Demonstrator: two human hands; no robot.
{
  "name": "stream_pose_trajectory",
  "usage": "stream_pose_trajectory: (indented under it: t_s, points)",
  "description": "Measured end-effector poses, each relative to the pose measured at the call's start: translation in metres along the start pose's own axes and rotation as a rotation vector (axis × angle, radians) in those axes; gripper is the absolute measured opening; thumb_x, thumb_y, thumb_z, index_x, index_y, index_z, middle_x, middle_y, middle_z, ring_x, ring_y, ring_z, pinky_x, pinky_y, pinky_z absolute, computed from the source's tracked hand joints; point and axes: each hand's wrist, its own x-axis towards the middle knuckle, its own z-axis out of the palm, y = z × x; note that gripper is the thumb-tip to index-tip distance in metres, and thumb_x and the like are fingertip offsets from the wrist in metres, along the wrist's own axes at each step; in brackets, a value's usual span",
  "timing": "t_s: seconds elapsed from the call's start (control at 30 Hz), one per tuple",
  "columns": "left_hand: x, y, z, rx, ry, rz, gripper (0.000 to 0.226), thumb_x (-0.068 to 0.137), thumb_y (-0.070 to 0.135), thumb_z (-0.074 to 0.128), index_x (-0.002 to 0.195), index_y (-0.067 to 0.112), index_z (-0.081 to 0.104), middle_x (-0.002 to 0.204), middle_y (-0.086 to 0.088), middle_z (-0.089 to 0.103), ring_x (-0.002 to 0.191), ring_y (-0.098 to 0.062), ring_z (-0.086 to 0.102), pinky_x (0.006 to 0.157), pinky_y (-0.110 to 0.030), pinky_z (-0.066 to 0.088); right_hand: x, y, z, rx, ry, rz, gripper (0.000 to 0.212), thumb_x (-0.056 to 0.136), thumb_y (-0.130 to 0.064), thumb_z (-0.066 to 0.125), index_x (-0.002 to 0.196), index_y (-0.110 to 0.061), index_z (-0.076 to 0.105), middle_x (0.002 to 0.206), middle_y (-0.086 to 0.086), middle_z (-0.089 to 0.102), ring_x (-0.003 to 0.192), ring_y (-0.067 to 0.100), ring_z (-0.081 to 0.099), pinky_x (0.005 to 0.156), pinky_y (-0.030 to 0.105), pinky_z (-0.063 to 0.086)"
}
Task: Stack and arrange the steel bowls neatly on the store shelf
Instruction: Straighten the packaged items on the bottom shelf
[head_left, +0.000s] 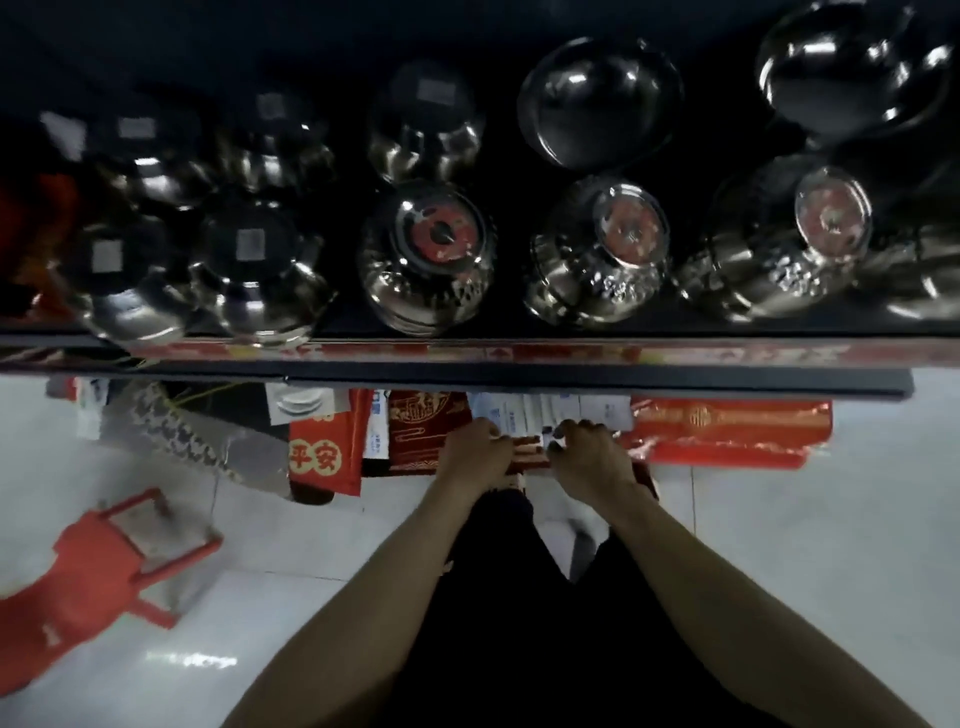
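Observation:
Stacks of upturned steel bowls fill the dark shelf (519, 332). The front row has plain stacks (254, 275) (124, 280) at left and embossed stacks with red stickers (428, 260) (597, 254) (779, 244) to the right. Behind them stand more plain stacks (426, 124) and two large bowls (602, 104) (852, 67). Both hands are below the shelf's front edge, away from the bowls. My left hand (475, 454) and my right hand (592, 460) hold a small red packet (527, 452) between them, fingers curled on its ends.
The shelf's front rail (519, 371) carries a red price strip. Below it lie red and white packets (727, 431) (322, 447). A red plastic stool (114, 566) lies tipped on the white tiled floor at left. My dark trousers fill the bottom middle.

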Motion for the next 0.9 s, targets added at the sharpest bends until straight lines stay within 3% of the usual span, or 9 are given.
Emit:
stream_pose_trajectory:
  t_s: [0.1, 0.23, 0.3, 0.37, 0.43, 0.5, 0.67, 0.8, 0.9]
  points:
    - [0.015, 0.004, 0.006, 0.095, -0.007, 0.069, 0.036, 0.096, 0.034, 0.054, 0.125, 0.020, 0.068, 0.118, -0.001, 0.070, 0.096, -0.017, 0.067, 0.074, -0.027, 0.048, 0.003, 0.015, 0.008, 0.057, 0.038, 0.043, 0.038, 0.106, -0.032, 0.052, 0.135, -0.012, 0.065, 0.134, 0.016, 0.068, 0.126, 0.036, 0.062, 0.107, 0.045, 0.051]
    - [0.041, 0.014, 0.035, 0.200, -0.024, 0.144, 0.033, 0.101, 0.033, 0.052, 0.120, 0.012, 0.069, 0.113, -0.014, 0.073, 0.101, -0.028, 0.069, 0.068, -0.031, 0.045, 0.013, 0.048, 0.021, 0.106, 0.088, 0.087, 0.039, 0.105, -0.032, 0.053, 0.139, -0.016, 0.063, 0.136, 0.013, 0.067, 0.129, 0.036, 0.060, 0.109, 0.047, 0.050]
    - [0.056, 0.026, 0.054, 0.251, -0.028, 0.184, 0.032, 0.103, 0.029, 0.052, 0.119, 0.007, 0.069, 0.116, -0.017, 0.072, 0.111, -0.034, 0.068, 0.081, -0.034, 0.052, 0.023, 0.071, 0.029, 0.103, 0.118, 0.106, 0.037, 0.105, -0.034, 0.052, 0.136, -0.016, 0.064, 0.131, 0.012, 0.068, 0.126, 0.035, 0.061, 0.106, 0.047, 0.051]
    - [0.073, 0.040, 0.074, 0.306, -0.035, 0.204, 0.035, 0.106, 0.029, 0.053, 0.132, 0.009, 0.066, 0.130, -0.014, 0.068, 0.124, -0.034, 0.063, 0.099, -0.037, 0.049, 0.037, 0.095, 0.040, 0.119, 0.145, 0.141, 0.034, 0.106, -0.037, 0.050, 0.127, -0.017, 0.066, 0.124, 0.011, 0.070, 0.119, 0.034, 0.065, 0.102, 0.047, 0.055]
    - [0.096, 0.052, 0.100, 0.329, -0.047, 0.216, 0.032, 0.103, 0.032, 0.055, 0.132, 0.020, 0.063, 0.130, -0.011, 0.067, 0.123, -0.034, 0.063, 0.097, -0.036, 0.050, 0.053, 0.120, 0.048, 0.190, 0.171, 0.192, 0.033, 0.105, -0.037, 0.051, 0.122, -0.015, 0.067, 0.118, 0.013, 0.071, 0.113, 0.037, 0.068, 0.098, 0.050, 0.057]
    - [0.128, 0.056, 0.128, 0.292, -0.038, 0.226, 0.022, 0.095, 0.037, 0.061, 0.116, 0.031, 0.062, 0.124, -0.002, 0.069, 0.118, -0.029, 0.066, 0.099, -0.041, 0.055, 0.069, 0.142, 0.056, 0.239, 0.218, 0.228, 0.033, 0.103, -0.035, 0.056, 0.126, -0.014, 0.067, 0.122, 0.015, 0.070, 0.118, 0.040, 0.067, 0.101, 0.051, 0.056]
    - [0.177, 0.060, 0.180, 0.321, 0.020, 0.386, 0.035, 0.102, 0.027, 0.057, 0.135, 0.018, 0.066, 0.126, -0.005, 0.068, 0.110, -0.023, 0.062, 0.087, -0.031, 0.048, 0.109, 0.180, 0.078, 0.302, 0.340, 0.223, 0.039, 0.108, -0.034, 0.052, 0.141, -0.016, 0.060, 0.146, 0.014, 0.059, 0.140, 0.037, 0.050, 0.113, 0.051, 0.045]
    - [0.198, 0.053, 0.196, 0.298, 0.112, 0.491, 0.049, 0.087, 0.040, 0.054, 0.132, 0.026, 0.068, 0.135, -0.003, 0.067, 0.122, -0.026, 0.063, 0.099, -0.040, 0.055, 0.131, 0.198, 0.102, 0.263, 0.393, 0.189, 0.041, 0.109, -0.036, 0.050, 0.145, -0.018, 0.056, 0.147, 0.011, 0.056, 0.139, 0.034, 0.049, 0.116, 0.050, 0.041]
    - [0.191, 0.053, 0.198, 0.233, 0.170, 0.602, 0.035, 0.095, 0.032, 0.061, 0.129, 0.028, 0.068, 0.133, -0.001, 0.065, 0.117, -0.021, 0.063, 0.093, -0.034, 0.052, 0.129, 0.201, 0.114, 0.240, 0.442, 0.177, 0.041, 0.110, -0.038, 0.048, 0.144, -0.018, 0.057, 0.146, 0.011, 0.057, 0.136, 0.034, 0.050, 0.115, 0.048, 0.041]
